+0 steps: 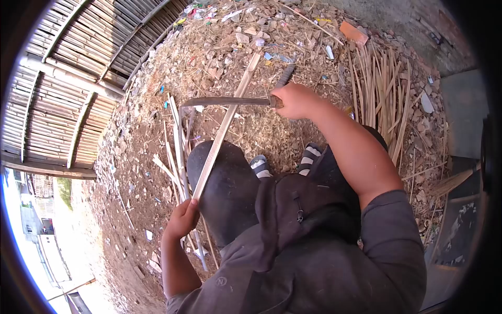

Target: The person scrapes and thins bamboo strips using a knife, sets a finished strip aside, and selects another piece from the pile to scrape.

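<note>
My left hand [183, 217] is closed round the near end of a long, pale split bamboo strip [222, 131]. The strip slants up and away from me, passing over my bent left knee. In my right hand [298, 102] is the handle of a machete [225, 101], its dark, slightly curved blade pointing left. The blade crosses the strip at its upper half; whether the two touch I cannot tell. Just beyond my right fist, a dark ribbed bar or handle [285, 76] shows, partly hidden by the hand.
Several split bamboo strips [384, 89] lie in a bundle at the right. More strips [178, 146] lie by my left knee. An orange brick [354, 33] sits near the wall [408, 26]. Stones and litter cover the dirt. A bamboo-slat fence [78, 57] stands at left.
</note>
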Motion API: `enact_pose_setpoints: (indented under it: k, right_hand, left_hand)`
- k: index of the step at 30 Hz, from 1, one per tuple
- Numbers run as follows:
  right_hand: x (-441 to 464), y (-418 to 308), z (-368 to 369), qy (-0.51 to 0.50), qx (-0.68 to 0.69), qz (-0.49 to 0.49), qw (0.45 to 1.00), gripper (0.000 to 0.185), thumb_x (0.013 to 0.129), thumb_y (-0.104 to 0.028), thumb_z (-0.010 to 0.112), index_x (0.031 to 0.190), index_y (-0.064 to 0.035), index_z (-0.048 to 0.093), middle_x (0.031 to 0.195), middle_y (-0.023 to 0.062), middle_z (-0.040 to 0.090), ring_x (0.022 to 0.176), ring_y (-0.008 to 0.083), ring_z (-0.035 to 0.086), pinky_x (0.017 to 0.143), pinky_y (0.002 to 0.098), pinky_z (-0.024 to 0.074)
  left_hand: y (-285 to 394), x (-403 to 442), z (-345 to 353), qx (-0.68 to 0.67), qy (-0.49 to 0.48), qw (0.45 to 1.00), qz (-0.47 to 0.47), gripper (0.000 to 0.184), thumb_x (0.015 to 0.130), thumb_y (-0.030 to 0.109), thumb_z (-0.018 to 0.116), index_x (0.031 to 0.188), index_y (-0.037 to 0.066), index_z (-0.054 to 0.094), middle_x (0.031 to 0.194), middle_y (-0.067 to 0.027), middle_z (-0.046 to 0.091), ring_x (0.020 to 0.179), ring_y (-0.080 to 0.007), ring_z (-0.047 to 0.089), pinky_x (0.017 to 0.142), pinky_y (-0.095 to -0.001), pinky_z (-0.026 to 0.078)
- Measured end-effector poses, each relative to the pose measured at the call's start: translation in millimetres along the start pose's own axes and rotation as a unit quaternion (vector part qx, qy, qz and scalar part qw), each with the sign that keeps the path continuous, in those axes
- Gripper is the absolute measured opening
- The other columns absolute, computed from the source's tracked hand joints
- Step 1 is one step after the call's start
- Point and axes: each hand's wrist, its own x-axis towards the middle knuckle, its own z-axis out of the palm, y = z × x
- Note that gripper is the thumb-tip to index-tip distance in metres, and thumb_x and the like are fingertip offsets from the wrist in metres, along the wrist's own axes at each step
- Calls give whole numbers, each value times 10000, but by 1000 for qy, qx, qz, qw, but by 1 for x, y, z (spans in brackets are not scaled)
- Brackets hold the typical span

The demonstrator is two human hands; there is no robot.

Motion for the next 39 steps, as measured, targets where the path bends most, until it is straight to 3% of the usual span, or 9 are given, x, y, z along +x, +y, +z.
enact_pose_setpoints:
  k: [5, 8, 15, 18, 24, 27, 30, 33, 39]
  right_hand:
    - [-9, -3, 3, 7, -56, -69, 996, 245, 796, -261, 740, 978, -110, 675, 819, 150, 687, 826, 383, 688, 719, 496, 531]
    - [-1, 10, 11, -21, 37, -28, 999, 236, 783, -247, 734, 969, -116, 672, 815, 157, 685, 826, 390, 686, 715, 501, 529]
    - [-1, -26, 7, -65, -21, -69, 995, 285, 794, -254, 731, 1008, -74, 681, 883, 164, 698, 877, 353, 694, 761, 469, 532]
    - [14, 13, 23, -87, 81, 32, 992, 291, 787, -198, 670, 1046, -66, 679, 952, 172, 714, 940, 361, 697, 814, 475, 548]
    - [0, -13, 10, -60, 2, -45, 997, 305, 789, -278, 766, 991, -66, 680, 882, 166, 700, 861, 359, 694, 745, 468, 531]
    - [-4, -26, -1, -84, -72, -107, 988, 290, 797, -277, 763, 989, -75, 680, 881, 165, 703, 856, 367, 694, 740, 480, 531]
    - [7, 7, 13, -24, 101, -11, 995, 239, 802, -257, 749, 964, -100, 672, 855, 155, 697, 844, 373, 693, 732, 495, 526]
    - [11, 12, 12, 25, 69, 2, 997, 201, 801, -241, 737, 941, -119, 659, 823, 142, 685, 836, 375, 690, 723, 505, 521]
    - [-7, -42, 0, -88, -61, -142, 984, 190, 795, -232, 739, 926, -125, 653, 817, 134, 676, 857, 381, 684, 726, 507, 517]
  left_hand:
    - [17, -12, 36, 289, 245, 912, 156, 404, 1060, 361, 530, 831, 29, 565, 675, -210, 616, 647, -417, 627, 591, -502, 471]
    - [19, -15, 40, 296, 237, 912, 153, 375, 1026, 354, 582, 850, 23, 560, 694, -225, 629, 689, -462, 636, 611, -526, 478]
    - [17, -9, 26, 271, 152, 938, 153, 392, 1006, 358, 616, 859, 2, 539, 708, -250, 628, 702, -491, 632, 624, -535, 472]
    - [33, -11, 24, 269, 142, 946, 113, 401, 1008, 362, 614, 857, -2, 541, 695, -254, 621, 701, -489, 632, 621, -534, 468]
    - [35, -12, 19, 266, 127, 950, 102, 412, 1006, 371, 618, 855, -6, 550, 670, -248, 611, 686, -480, 631, 617, -520, 470]
    - [36, -12, 18, 248, 99, 957, 113, 392, 999, 350, 633, 873, -16, 569, 671, -227, 611, 657, -417, 643, 613, -484, 472]
    - [33, -14, 22, 193, 78, 972, 108, 360, 991, 325, 650, 898, -18, 590, 670, -181, 604, 627, -299, 615, 607, -440, 464]
    - [26, -10, 19, 153, 61, 982, 95, 329, 987, 297, 663, 908, -15, 600, 677, -144, 596, 634, -206, 564, 604, -407, 455]
    - [27, -9, 21, 163, 69, 978, 108, 332, 993, 286, 662, 876, -13, 576, 654, -134, 590, 614, -180, 542, 586, -398, 449]
